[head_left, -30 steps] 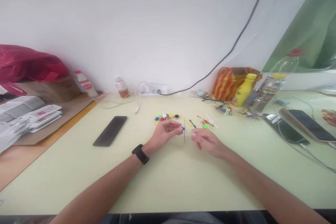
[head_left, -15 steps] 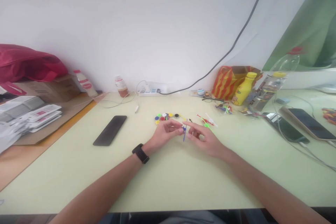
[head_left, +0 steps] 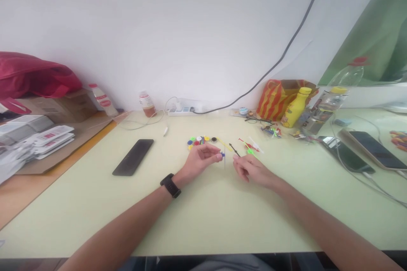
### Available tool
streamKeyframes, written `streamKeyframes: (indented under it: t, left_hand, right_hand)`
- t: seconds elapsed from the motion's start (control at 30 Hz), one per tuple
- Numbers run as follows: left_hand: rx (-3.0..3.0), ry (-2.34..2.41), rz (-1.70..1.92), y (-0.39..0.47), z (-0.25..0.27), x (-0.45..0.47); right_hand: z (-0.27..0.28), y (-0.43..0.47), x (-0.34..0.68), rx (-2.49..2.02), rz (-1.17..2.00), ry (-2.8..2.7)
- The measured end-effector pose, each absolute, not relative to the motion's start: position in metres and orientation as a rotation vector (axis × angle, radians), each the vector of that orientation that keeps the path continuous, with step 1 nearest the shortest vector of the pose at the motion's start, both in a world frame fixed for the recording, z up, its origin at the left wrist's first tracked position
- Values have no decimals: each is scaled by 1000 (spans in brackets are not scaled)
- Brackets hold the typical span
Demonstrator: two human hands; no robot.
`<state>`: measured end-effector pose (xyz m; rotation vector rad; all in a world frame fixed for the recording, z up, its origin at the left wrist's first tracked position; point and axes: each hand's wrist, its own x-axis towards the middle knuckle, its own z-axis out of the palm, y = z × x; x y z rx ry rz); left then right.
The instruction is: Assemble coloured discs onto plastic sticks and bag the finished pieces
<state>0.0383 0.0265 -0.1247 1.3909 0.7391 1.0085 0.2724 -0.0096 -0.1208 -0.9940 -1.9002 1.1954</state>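
Note:
My left hand (head_left: 203, 158), a black watch (head_left: 171, 185) on its wrist, pinches a small blue plastic spinner (head_left: 223, 154) between thumb and fingertips. The spinner's thin upright blade looks faint and blurred just beyond those fingertips. To its right, apart from the blade, my right hand (head_left: 252, 169) has its fingers curled in, with nothing seen in them. A black arrow-shaped piece (head_left: 234, 149) lies just beyond the right fingertips. Behind my left hand are several coloured round pieces (head_left: 197, 140) and a yellow stick (head_left: 225, 143); red, white and green arrow pieces (head_left: 250, 148) lie behind the right.
A black phone (head_left: 133, 157) lies on the table (head_left: 203, 220) at left. Bottles, a striped bag (head_left: 270, 99) and glasses (head_left: 252, 119) line the back, near a power strip (head_left: 182, 111). Two charging phones (head_left: 378, 148) with cables lie at right; boxes (head_left: 63, 108) stand far left.
My right hand has drawn back to the right from the blue spinner, its extended index finger now curled in. The blade has turned to a faint blur. My left hand stays nearly still.

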Motion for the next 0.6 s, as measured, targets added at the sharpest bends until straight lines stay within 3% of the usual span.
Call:
streamKeyframes:
  t: [0.6]
  left_hand:
    - [1424,663,904,27,-132,37]
  right_hand:
    - [-131,-7,264,-1056,1021,-1918]
